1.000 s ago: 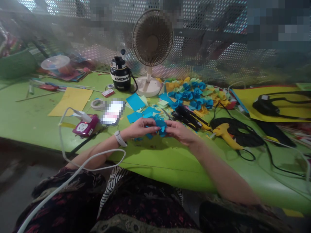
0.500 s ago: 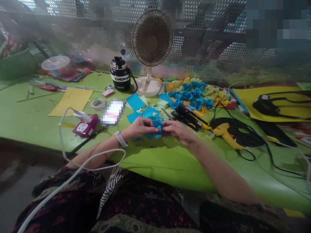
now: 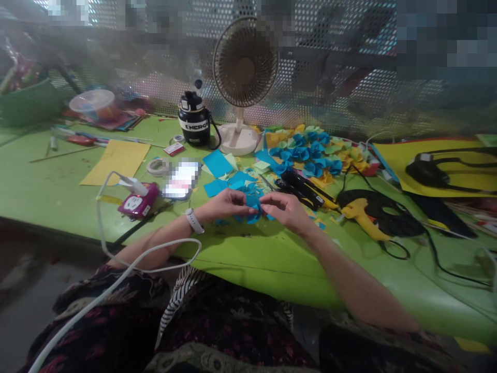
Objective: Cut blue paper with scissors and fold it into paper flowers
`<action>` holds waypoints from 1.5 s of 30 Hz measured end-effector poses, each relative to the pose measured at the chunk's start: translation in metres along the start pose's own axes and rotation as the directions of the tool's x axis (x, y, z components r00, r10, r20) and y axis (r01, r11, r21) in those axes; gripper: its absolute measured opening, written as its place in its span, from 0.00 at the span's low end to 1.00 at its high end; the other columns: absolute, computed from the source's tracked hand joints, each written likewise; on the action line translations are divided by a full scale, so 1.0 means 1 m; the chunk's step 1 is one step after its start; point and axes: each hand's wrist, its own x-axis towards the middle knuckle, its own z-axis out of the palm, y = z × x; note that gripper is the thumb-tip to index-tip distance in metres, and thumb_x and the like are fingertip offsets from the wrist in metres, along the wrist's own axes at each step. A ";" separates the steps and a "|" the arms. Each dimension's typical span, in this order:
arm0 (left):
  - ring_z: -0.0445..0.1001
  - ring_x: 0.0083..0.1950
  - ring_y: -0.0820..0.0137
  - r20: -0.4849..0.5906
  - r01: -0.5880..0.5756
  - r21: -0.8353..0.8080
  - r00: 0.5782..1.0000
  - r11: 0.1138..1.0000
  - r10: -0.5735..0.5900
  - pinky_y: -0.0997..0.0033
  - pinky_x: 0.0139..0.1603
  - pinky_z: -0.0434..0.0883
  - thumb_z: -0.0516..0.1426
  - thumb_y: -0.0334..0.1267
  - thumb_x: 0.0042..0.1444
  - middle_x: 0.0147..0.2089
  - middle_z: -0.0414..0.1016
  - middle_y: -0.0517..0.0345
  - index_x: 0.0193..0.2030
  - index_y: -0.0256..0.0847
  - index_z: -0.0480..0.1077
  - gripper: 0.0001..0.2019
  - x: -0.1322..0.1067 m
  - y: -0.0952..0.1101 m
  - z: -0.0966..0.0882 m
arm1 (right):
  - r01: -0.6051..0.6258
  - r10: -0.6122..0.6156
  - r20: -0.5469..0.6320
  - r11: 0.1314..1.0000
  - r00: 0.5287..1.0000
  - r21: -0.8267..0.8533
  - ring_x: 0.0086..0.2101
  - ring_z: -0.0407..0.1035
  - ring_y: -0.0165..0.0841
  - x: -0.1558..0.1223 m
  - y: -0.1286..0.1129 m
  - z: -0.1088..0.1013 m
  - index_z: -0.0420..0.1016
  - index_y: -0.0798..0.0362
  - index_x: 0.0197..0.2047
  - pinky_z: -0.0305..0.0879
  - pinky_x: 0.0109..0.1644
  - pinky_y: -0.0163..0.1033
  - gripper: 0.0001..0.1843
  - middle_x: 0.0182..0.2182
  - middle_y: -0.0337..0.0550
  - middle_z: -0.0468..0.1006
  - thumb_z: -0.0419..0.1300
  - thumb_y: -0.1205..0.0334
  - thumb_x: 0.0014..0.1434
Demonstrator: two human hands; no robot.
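Between my two hands, over the front part of the green table, is a small curled piece of blue paper. My left hand pinches its left side with thumb and forefinger. From the right, the fingertips of my right hand are closed on the paper's edge. Flat blue paper squares and blue and yellow scraps lie just behind the hands. Further back and to the right is a heap of folded blue paper flowers mixed with yellow and pale green ones.
A yellow glue gun rests on the right, beside black-handled tools. Left of the hands are a phone, a purple power socket and a tape roll. A fan and a black bottle stand behind. A white cable loops over my left forearm.
Both hands stay at about the same place. My right hand's fingers have shifted slightly on the blue paper, which looks more curled now. The view has moved a little.
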 end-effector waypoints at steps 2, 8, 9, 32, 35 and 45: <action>0.70 0.28 0.76 0.033 -0.014 0.022 0.999 1.000 0.013 0.74 0.30 0.67 0.68 0.47 0.47 0.26 0.74 0.58 0.29 0.33 0.72 0.17 0.000 0.001 -0.001 | 0.002 -0.002 0.006 1.000 1.000 -0.011 0.29 0.73 0.33 0.000 0.001 0.000 0.79 0.54 0.35 0.69 0.36 0.39 0.12 0.29 0.42 0.80 0.62 0.55 0.52; 0.68 0.31 0.75 -0.109 -0.088 0.156 0.988 0.984 0.106 0.74 0.30 0.64 0.68 0.49 0.47 0.30 0.71 0.59 0.34 0.34 0.72 0.19 0.000 0.002 0.003 | -0.014 0.015 -0.167 1.000 0.986 0.002 0.27 0.74 0.34 0.003 0.006 0.007 0.78 0.53 0.34 0.71 0.35 0.40 0.12 0.26 0.41 0.80 0.63 0.53 0.53; 0.69 0.32 0.75 -0.164 -0.102 0.177 0.978 0.979 0.132 0.74 0.32 0.66 0.69 0.48 0.46 0.31 0.72 0.58 0.37 0.34 0.73 0.20 0.000 0.000 0.005 | -0.026 0.032 -0.201 0.999 0.979 0.032 0.28 0.75 0.35 0.003 0.007 0.009 0.78 0.53 0.34 0.72 0.35 0.41 0.12 0.27 0.42 0.81 0.63 0.52 0.53; 0.80 0.44 0.68 -0.194 -0.202 -0.238 0.968 0.950 0.157 0.60 0.52 0.78 0.60 0.33 0.58 0.46 0.81 0.51 0.53 0.37 0.77 0.16 0.005 -0.013 0.006 | -0.059 0.081 -0.221 0.993 0.972 0.101 0.28 0.72 0.34 0.004 0.011 0.011 0.75 0.52 0.32 0.69 0.35 0.40 0.13 0.27 0.41 0.79 0.64 0.51 0.50; 0.80 0.44 0.67 -0.193 -0.201 -0.259 0.969 0.945 0.154 0.59 0.53 0.78 0.61 0.34 0.57 0.46 0.81 0.50 0.53 0.36 0.77 0.16 0.006 -0.014 0.007 | -0.053 0.074 -0.216 0.993 0.973 0.101 0.28 0.71 0.33 0.003 0.011 0.011 0.75 0.53 0.31 0.68 0.34 0.40 0.13 0.27 0.41 0.78 0.65 0.51 0.50; 0.80 0.45 0.67 -0.180 -0.220 -0.198 0.966 0.955 0.185 0.57 0.53 0.78 0.59 0.34 0.59 0.47 0.81 0.50 0.53 0.37 0.76 0.16 0.005 -0.014 0.007 | -0.060 0.074 -0.213 0.996 0.974 0.070 0.27 0.70 0.33 0.004 0.009 0.011 0.74 0.52 0.30 0.68 0.33 0.39 0.12 0.25 0.40 0.77 0.64 0.51 0.50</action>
